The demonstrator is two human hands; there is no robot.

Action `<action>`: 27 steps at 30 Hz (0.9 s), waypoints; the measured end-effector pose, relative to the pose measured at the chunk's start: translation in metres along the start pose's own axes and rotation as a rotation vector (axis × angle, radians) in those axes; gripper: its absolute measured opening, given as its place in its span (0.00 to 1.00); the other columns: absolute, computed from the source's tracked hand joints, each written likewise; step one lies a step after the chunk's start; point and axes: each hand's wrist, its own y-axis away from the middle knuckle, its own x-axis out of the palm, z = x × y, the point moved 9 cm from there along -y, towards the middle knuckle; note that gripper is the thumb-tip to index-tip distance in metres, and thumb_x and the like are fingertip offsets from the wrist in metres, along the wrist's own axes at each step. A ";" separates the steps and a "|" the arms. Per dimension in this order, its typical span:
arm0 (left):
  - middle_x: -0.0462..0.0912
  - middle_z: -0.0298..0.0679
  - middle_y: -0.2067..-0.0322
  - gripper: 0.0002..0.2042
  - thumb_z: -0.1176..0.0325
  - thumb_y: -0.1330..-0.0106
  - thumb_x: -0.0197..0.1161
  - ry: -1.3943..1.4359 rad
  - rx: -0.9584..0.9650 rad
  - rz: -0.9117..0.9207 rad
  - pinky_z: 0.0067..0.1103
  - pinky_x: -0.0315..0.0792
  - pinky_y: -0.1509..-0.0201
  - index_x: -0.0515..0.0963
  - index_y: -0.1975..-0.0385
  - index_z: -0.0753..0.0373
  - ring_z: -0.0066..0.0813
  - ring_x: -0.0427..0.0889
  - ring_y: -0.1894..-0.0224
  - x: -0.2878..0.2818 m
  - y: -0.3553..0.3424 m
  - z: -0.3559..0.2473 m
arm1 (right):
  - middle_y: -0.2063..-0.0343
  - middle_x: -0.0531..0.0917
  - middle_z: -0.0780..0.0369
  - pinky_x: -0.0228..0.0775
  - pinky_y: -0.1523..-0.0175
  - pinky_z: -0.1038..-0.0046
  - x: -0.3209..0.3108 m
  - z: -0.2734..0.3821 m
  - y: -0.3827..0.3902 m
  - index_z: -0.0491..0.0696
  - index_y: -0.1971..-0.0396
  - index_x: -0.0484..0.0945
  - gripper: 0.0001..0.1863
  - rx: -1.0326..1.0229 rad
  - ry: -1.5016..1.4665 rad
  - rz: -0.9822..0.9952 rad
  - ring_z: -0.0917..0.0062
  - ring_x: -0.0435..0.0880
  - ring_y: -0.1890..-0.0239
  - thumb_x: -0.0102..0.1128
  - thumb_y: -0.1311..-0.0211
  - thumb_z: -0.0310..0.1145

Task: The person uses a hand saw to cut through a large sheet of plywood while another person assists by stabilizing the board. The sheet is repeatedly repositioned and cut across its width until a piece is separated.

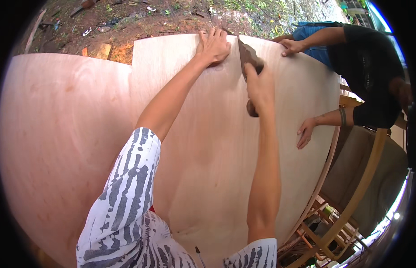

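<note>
A large pale plywood sheet (pixel 208 147) lies in front of me. My left hand (pixel 214 47) rests on its far part, with the fingers bent over the far edge. To its right my right hand (pixel 260 89) is closed round the brown handle of a handsaw (pixel 248 56). The saw's dark blade stands at the far edge of the sheet, beside a narrow slit there. Part of the handle shows below my fist; the blade's lower part is hidden.
Another plywood sheet (pixel 65 134) lies at the left. At the right a person in a dark shirt (pixel 369 67) has one hand (pixel 292 46) on the far edge and another hand (pixel 306 132) over the sheet. Wooden frames (pixel 328 232) stand lower right. Littered earth (pixel 141 18) lies beyond.
</note>
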 end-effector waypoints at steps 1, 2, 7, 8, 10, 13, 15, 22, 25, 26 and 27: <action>0.75 0.48 0.36 0.25 0.51 0.26 0.47 0.014 0.005 0.004 0.59 0.55 0.32 0.73 0.40 0.65 0.48 0.69 0.32 0.004 -0.001 -0.006 | 0.66 0.85 0.55 0.74 0.52 0.65 -0.012 0.000 -0.003 0.35 0.42 0.76 0.26 0.021 0.026 0.043 0.70 0.82 0.62 0.57 0.27 0.42; 0.75 0.48 0.36 0.25 0.51 0.26 0.47 -0.003 -0.009 0.012 0.61 0.54 0.31 0.73 0.40 0.65 0.48 0.69 0.32 0.005 0.002 0.009 | 0.69 0.83 0.58 0.73 0.56 0.67 -0.018 0.010 0.011 0.35 0.42 0.76 0.26 0.112 0.004 0.075 0.74 0.80 0.66 0.58 0.27 0.43; 0.75 0.49 0.37 0.25 0.52 0.25 0.48 -0.144 -0.005 -0.133 0.65 0.51 0.31 0.73 0.39 0.65 0.48 0.70 0.32 -0.028 -0.002 0.059 | 0.73 0.78 0.70 0.59 0.72 0.83 -0.135 0.059 0.201 0.37 0.32 0.73 0.26 0.442 -0.223 0.041 0.93 0.67 0.77 0.58 0.26 0.32; 0.76 0.49 0.38 0.25 0.52 0.25 0.48 -0.056 -0.013 0.012 0.64 0.51 0.30 0.73 0.40 0.65 0.49 0.70 0.32 -0.019 -0.007 0.023 | 0.68 0.81 0.67 0.60 0.71 0.82 -0.173 0.082 0.237 0.36 0.32 0.72 0.26 0.377 -0.154 -0.013 0.92 0.68 0.76 0.58 0.26 0.31; 0.77 0.50 0.38 0.25 0.52 0.25 0.48 -0.034 -0.015 -0.017 0.63 0.51 0.29 0.73 0.40 0.65 0.49 0.70 0.32 -0.011 -0.009 0.007 | 0.64 0.84 0.63 0.62 0.69 0.82 -0.188 0.099 0.251 0.34 0.32 0.71 0.26 0.292 -0.113 -0.057 0.92 0.69 0.75 0.57 0.26 0.29; 0.77 0.50 0.38 0.25 0.52 0.26 0.48 -0.130 -0.042 -0.055 0.62 0.51 0.28 0.74 0.40 0.65 0.48 0.70 0.32 -0.027 -0.001 0.040 | 0.57 0.86 0.59 0.66 0.64 0.80 -0.129 0.059 0.216 0.32 0.32 0.70 0.28 0.288 -0.128 0.051 0.86 0.74 0.71 0.58 0.25 0.32; 0.77 0.50 0.38 0.25 0.52 0.26 0.48 -0.167 -0.039 -0.053 0.62 0.51 0.28 0.74 0.40 0.65 0.48 0.70 0.32 -0.023 0.002 0.046 | 0.55 0.87 0.59 0.70 0.58 0.78 -0.046 0.020 0.129 0.34 0.32 0.70 0.29 0.310 -0.132 0.088 0.82 0.80 0.64 0.57 0.24 0.37; 0.76 0.48 0.38 0.25 0.52 0.25 0.50 -0.125 -0.011 -0.103 0.63 0.54 0.32 0.74 0.40 0.64 0.47 0.69 0.32 -0.013 0.002 0.055 | 0.67 0.81 0.60 0.68 0.58 0.71 -0.018 0.022 0.050 0.38 0.37 0.75 0.27 0.256 -0.091 0.161 0.76 0.77 0.65 0.59 0.27 0.42; 0.76 0.48 0.37 0.25 0.52 0.25 0.49 -0.137 -0.020 -0.063 0.63 0.54 0.32 0.74 0.40 0.65 0.47 0.69 0.32 -0.022 -0.002 0.059 | 0.78 0.72 0.73 0.55 0.76 0.82 -0.109 0.041 0.182 0.40 0.30 0.71 0.30 0.550 -0.272 0.021 0.92 0.65 0.79 0.61 0.28 0.34; 0.76 0.49 0.37 0.25 0.52 0.25 0.49 -0.136 -0.033 -0.061 0.61 0.54 0.31 0.73 0.40 0.66 0.47 0.69 0.32 -0.027 -0.003 0.061 | 0.78 0.73 0.72 0.56 0.76 0.83 -0.136 0.059 0.217 0.37 0.29 0.69 0.30 0.471 -0.281 0.009 0.92 0.67 0.79 0.59 0.28 0.30; 0.76 0.49 0.37 0.25 0.52 0.25 0.49 -0.108 -0.032 -0.055 0.61 0.54 0.31 0.73 0.40 0.66 0.47 0.69 0.32 -0.023 -0.002 0.046 | 0.72 0.80 0.68 0.59 0.74 0.84 -0.165 0.078 0.249 0.34 0.30 0.68 0.28 0.315 -0.279 0.007 0.92 0.68 0.78 0.56 0.28 0.27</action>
